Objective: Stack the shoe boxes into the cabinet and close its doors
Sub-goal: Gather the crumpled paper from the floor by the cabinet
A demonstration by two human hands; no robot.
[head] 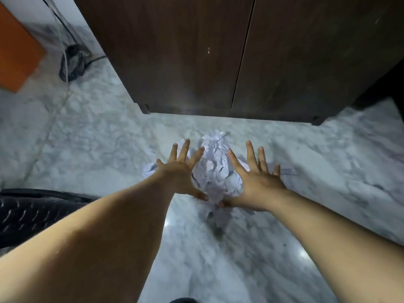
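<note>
So the big dark wooden cabinet (240,55) fills the top middle and upper right of the frame, and both of its doors are shut, meeting at a thin seam that runs down just right of center. Since it's closed up, you can't see anything inside it, and no shoe boxes show anywhere in the shot.

Both arms stretch out from the bottom of the frame toward the cabinet. The left hand (181,171) is spread wide, fingers straight and fanned out, holding nothing. The right hand (255,180) is the same deal: flat, fingers splayed, nothing in it. The thumbs angle in toward each other near the center of the frame.

Under and between the hands there's a heap of crumpled white paper (216,171) lying on the marble floor (98,136), a little way in front of the cabinet's bottom edge. Can't tell if the hands actually touch the paper or just hover over it.

Other stuff: upper left has an orange board or panel (15,49) at the edge, with a dark bag or bundle (73,62) and a black cable (59,18) near the cabinet's left side. At the left edge, lower down, there's something black with a ribbed pattern (32,213); can't make out what it is. The whole frame is a bit blurry.
</note>
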